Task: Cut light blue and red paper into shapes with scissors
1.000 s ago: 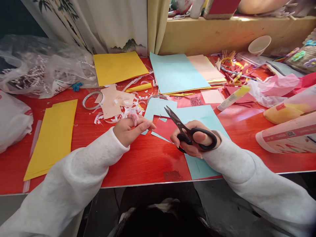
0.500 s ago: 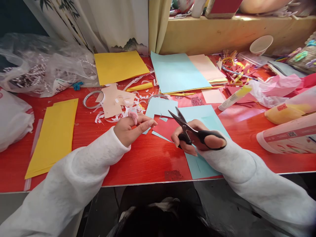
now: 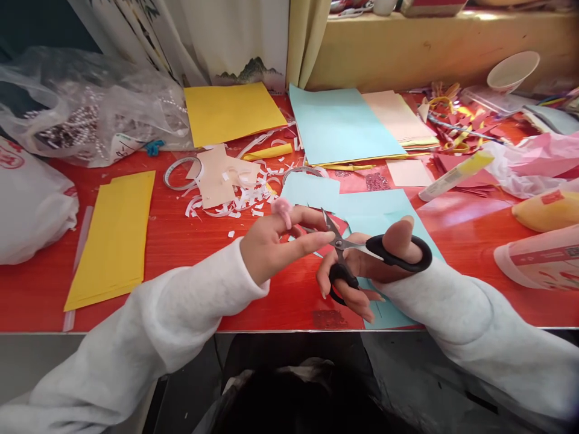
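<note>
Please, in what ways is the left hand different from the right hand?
The right hand holds the open scissors; the left hand is beside their blades, contact unclear. The left hand wears a pink band; none shows on the right hand. Both come out of pale grey sleeves.

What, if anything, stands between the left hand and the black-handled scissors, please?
Nothing visible does: the left hand has its thumb and index fingertips right by the blades of the black-handled scissors, though whether they touch cannot be told. The right hand holds the scissors by their handles.
</note>
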The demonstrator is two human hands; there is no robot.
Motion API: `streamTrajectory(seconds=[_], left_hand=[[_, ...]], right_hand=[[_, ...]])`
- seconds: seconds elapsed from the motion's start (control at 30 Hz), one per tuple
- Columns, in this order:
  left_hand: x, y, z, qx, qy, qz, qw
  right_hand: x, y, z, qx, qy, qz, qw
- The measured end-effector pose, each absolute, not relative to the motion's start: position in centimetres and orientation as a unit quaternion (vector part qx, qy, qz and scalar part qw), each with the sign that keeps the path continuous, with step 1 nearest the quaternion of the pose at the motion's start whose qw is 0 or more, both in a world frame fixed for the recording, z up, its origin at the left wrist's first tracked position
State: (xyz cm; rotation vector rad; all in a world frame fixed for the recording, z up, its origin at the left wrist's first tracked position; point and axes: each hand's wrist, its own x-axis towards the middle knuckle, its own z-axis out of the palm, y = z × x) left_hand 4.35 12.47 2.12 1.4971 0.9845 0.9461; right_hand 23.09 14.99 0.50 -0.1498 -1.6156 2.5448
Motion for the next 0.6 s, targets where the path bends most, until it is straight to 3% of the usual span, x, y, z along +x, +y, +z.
streamTrajectory(seconds=[0.6], left_hand=[[5.42, 11.43, 2.17, 0.552, 0.453, 0.464, 0.524]], right_hand=[[23.21, 14.53, 0.65, -0.068, -0.540, 0.834, 0.092]])
